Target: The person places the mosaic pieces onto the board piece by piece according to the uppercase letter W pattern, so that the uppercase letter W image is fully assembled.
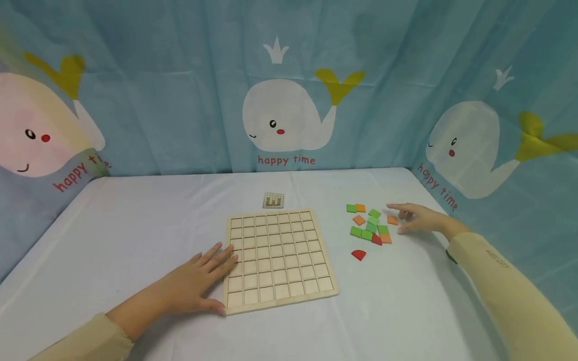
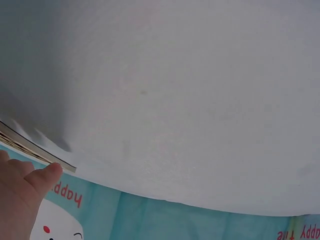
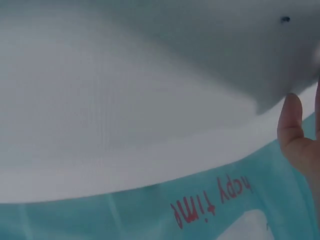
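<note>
A light wooden board [image 1: 281,260] divided into square cells lies flat on the table. My left hand [image 1: 195,282] rests at its left side, fingertips over the edge and thumb by the near corner. The left wrist view shows that hand [image 2: 27,187] against the board's edge [image 2: 35,151]. Beyond the board's far edge is a small card [image 1: 273,200] with a brown pattern on a grid. My right hand [image 1: 422,219] is just right of the scattered tiles, forefinger stretched out, nothing visible in its grasp. An orange square tile [image 1: 392,220] is nearest to it.
Several green square tiles [image 1: 355,231] and orange ones [image 1: 358,220] lie right of the board, some touching or overlapping. A red quarter-round tile [image 1: 358,254] lies closer to me, another [image 1: 377,239] among the squares. A blue whale-print curtain [image 1: 194,100] hangs behind the white-covered table [image 1: 149,220].
</note>
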`<state>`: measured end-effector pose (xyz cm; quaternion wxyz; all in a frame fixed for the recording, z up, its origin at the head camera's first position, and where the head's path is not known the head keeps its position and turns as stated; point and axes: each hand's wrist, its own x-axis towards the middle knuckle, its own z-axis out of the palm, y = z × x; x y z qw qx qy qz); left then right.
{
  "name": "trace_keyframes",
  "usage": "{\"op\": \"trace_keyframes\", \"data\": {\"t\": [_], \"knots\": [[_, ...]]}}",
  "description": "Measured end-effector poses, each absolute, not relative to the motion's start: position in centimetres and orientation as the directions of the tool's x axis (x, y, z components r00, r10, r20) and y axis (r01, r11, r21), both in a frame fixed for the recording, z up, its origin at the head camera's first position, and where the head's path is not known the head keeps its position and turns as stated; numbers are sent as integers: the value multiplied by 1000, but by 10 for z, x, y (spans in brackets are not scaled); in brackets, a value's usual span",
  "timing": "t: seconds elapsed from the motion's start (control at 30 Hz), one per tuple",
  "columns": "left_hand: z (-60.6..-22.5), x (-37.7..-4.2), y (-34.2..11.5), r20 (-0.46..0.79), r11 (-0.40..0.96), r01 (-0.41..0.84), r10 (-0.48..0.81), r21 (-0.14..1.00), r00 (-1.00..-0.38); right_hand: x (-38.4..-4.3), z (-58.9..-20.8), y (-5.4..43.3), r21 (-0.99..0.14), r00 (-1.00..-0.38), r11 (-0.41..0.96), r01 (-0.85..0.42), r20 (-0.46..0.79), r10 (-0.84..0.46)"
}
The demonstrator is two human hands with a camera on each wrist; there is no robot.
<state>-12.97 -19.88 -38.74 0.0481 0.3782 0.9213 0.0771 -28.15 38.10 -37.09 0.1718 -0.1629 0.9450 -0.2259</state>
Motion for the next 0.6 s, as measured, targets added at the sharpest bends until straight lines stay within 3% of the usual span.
{"op": "trace_keyframes", "data": {"t": [0.2, 0.6], "knots": [[-387, -133, -196, -57, 692, 697, 716, 190, -695, -283, -372, 381, -469, -887, 873, -133, -336, -316], [-387, -138, -195, -107, 715, 671, 696, 197, -710, -297, -365, 378, -525, -851, 845, -99, -396, -345]]}}
